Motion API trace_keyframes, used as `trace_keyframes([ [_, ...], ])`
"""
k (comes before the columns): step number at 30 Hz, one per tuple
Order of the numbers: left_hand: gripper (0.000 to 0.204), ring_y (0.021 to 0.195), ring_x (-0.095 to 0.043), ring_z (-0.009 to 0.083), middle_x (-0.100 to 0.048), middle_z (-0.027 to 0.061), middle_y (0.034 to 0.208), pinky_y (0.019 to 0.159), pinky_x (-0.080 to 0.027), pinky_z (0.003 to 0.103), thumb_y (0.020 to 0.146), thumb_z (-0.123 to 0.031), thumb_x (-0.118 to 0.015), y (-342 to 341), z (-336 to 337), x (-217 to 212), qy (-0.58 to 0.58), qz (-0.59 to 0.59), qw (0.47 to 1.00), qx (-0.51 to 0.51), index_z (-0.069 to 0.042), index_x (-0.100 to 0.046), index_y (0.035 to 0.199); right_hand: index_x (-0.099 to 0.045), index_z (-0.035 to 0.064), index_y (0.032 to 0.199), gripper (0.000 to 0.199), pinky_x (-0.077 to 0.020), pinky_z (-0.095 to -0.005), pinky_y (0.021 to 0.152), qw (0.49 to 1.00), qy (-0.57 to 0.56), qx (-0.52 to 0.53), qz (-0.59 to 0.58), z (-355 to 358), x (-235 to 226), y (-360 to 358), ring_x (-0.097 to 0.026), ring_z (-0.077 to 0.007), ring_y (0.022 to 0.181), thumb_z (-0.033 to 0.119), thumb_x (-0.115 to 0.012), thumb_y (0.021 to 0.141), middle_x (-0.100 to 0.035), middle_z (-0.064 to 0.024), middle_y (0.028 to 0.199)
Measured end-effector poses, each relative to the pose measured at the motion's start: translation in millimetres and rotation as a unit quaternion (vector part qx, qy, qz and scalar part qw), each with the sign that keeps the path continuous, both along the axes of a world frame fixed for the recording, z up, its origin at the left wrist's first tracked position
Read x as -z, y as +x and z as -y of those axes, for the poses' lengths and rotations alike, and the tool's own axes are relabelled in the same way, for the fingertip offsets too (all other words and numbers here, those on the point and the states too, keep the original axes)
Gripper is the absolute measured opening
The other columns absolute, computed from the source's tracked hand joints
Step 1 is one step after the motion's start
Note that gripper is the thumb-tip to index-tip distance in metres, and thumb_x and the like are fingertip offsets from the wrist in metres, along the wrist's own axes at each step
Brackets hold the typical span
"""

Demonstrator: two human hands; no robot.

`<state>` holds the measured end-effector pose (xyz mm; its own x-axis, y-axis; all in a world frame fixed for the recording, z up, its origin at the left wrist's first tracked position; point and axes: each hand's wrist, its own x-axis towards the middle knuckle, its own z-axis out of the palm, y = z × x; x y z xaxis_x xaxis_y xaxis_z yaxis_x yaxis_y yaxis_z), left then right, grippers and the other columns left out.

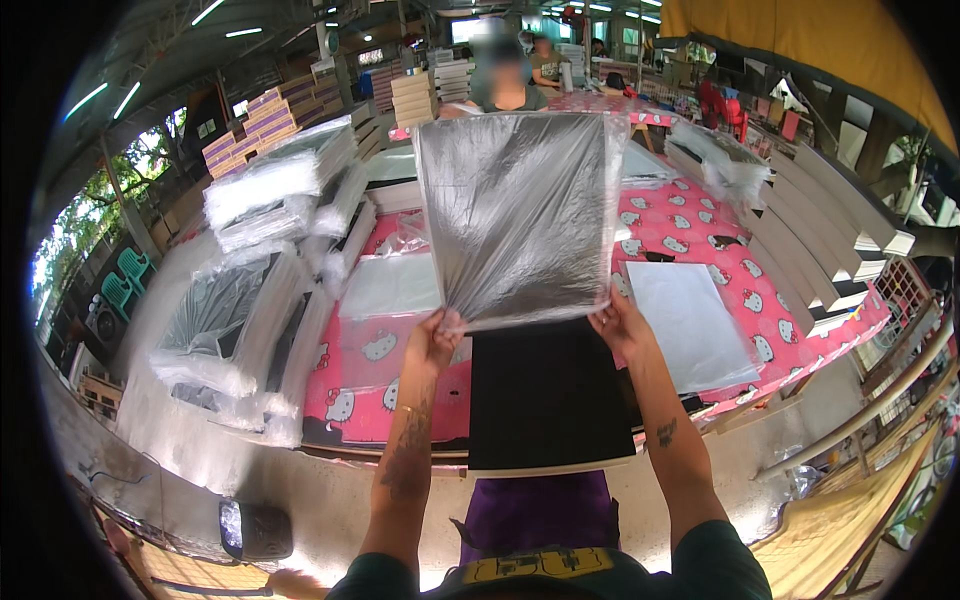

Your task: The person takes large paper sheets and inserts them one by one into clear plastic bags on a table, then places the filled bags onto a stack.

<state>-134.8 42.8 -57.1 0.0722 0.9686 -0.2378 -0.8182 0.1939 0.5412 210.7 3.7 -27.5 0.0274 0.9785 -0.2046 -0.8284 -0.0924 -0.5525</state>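
Note:
Raised in front of me is a flat dark panel in a clear plastic sleeve [520, 220], its film creased and shiny. My left hand [437, 338] pinches the lower left corner of the sleeve. At the lower right corner, the fingers of my right hand [618, 322] are closed on the film. Below it a black board [550, 400] with a pale edge lies at the table's near side, jutting toward me. Clear plastic sleeves [390, 290] lie flat beyond my left hand. A white sheet-like stack [690, 320] lies right of my right hand.
The table wears a pink patterned cloth [655, 215]. Stacks of plastic-wrapped panels [225, 320] stand at the left, and leaning piles of grey boards [810, 240] at the right. A co-worker [508, 92] is across the table. A dark chair or bin [255, 530] sits on the floor.

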Motion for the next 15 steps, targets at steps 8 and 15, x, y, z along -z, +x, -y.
trace_keyframes([
  [8, 0.056, 0.113, -0.05, 0.0224, -0.056, 0.0154, 0.12, 0.091, -0.043, 0.042, 0.083, -0.028, -0.067, 4.1, 25.0, -58.0, 0.222, -0.376, 0.898, -0.053, -0.001, -0.047, 0.128, -0.044, 0.0091, 0.13, 0.051, -0.0299, -0.0406, 0.106, 0.968, 0.088, 0.055, 0.229, -5.1, 12.8, 32.0, -0.044, -0.0233, 0.12, 0.032, -0.063, 0.088, -0.049, -0.0099, 0.127],
  [15, 0.032, 0.098, -0.057, 0.0128, -0.063, 0.0073, 0.111, 0.086, -0.043, 0.029, 0.09, -0.014, -0.06, 36.8, -1.7, -185.9, 0.409, -0.299, 0.859, -0.072, 0.0, -0.055, 0.118, -0.047, -0.0001, 0.128, 0.053, -0.0331, -0.0269, 0.097, 0.827, 0.333, 0.211, 0.401, -32.0, -168.2, -7.2, -0.048, -0.0152, 0.111, 0.036, -0.059, 0.091, -0.055, -0.0076, 0.121],
])
